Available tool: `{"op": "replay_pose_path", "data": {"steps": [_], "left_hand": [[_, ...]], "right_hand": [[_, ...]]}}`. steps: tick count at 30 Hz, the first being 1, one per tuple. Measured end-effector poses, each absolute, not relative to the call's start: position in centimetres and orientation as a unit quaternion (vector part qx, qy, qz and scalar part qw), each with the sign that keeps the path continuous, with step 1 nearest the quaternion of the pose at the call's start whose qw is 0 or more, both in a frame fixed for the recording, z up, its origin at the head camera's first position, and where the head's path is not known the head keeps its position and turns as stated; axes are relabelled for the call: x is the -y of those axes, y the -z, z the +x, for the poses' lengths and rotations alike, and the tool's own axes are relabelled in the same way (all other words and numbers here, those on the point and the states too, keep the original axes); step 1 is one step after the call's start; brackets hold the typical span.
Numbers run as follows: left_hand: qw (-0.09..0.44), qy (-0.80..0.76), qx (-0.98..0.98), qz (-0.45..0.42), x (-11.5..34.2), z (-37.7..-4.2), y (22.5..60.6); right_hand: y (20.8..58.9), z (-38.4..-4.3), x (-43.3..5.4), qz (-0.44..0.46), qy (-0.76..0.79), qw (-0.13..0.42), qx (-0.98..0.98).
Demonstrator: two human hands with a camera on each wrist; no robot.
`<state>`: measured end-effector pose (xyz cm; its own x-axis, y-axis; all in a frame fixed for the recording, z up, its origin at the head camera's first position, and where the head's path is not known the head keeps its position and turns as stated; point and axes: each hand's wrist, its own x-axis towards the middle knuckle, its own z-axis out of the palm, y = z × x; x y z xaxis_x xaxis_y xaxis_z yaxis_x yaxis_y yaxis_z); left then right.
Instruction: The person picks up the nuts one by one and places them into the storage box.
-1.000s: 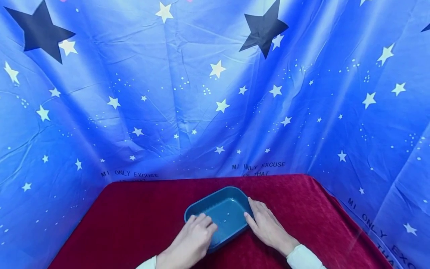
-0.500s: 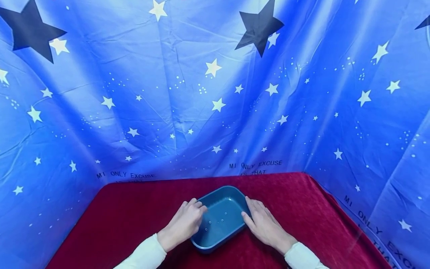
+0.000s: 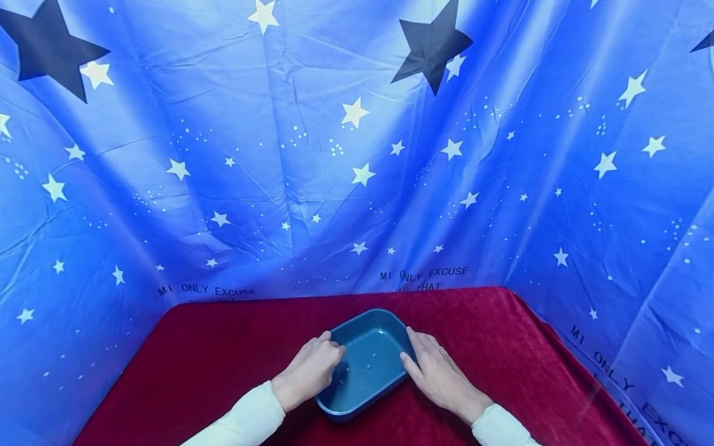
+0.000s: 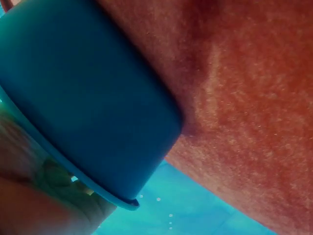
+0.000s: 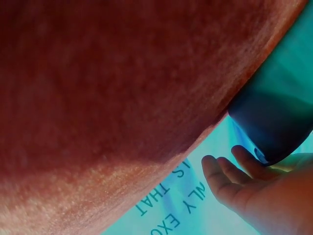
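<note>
At far left, starry blue cloth (image 3: 89, 217), hanging in folds. Next, red-covered desk (image 3: 223, 347), dark and velvety. From the lower edge, left sleeve (image 3: 245, 416), white, leading up to the left hand (image 3: 311, 370). Placed at the left end of the blue tub (image 3: 386, 350), fingers curled inward, back of the hand upward — cannot tell about anything pinched between them, nor about a grip on the rim. In the left wrist view, partly hidden behind that rim.

In the middle, the tub itself, upright on the red-covered desk, set at a slant between both hands. Inside, on its floor, four tiny round marks (image 3: 368, 366) — too small to identify.

To the right, right hand (image 3: 443, 375), touching the tub's right end: thumb over the rim, fingers nearly straight along the outside, slightly spread at the tips in the right wrist view. Farther right, right sleeve (image 3: 502, 427), also white, then dark letters (image 3: 607, 364), printed low on more of the blue cloth, just past the desk's right edge.
</note>
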<state>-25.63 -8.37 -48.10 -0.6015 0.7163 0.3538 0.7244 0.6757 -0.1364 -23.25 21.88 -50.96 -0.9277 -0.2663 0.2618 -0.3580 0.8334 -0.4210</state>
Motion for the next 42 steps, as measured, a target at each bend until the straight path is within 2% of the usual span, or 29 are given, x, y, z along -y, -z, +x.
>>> {"op": "replay_pose_path", "data": {"steps": [10, 13, 19, 26, 29, 42], "left_hand": [[0.158, 0.014, 0.900, -0.407, 8.2, -25.7, 48.4], [0.166, 0.007, 0.900, -0.402, 8.2, -25.8, 48.7], [0.216, 0.030, 0.899, -0.379, 8.3, -25.6, 49.3], [0.318, 0.059, 0.876, -0.358, 8.8, -24.9, 49.5], [0.339, 0.075, 0.869, -0.353, 9.2, -24.6, 49.7], [0.276, 0.158, 0.896, -0.310, 11.7, -23.5, 50.6]], "right_hand": [[51.0, -23.3, -21.8, 0.163, -0.236, 0.101, 0.953], [51.0, -23.3, -21.8, 0.165, -0.235, 0.101, 0.952], [51.1, -23.3, -21.8, 0.162, -0.237, 0.098, 0.953], [51.1, -23.2, -21.8, 0.166, -0.233, 0.108, 0.952], [51.0, -23.1, -21.8, 0.170, -0.233, 0.118, 0.950], [50.9, -23.2, -21.9, 0.175, -0.238, 0.119, 0.948]]}}
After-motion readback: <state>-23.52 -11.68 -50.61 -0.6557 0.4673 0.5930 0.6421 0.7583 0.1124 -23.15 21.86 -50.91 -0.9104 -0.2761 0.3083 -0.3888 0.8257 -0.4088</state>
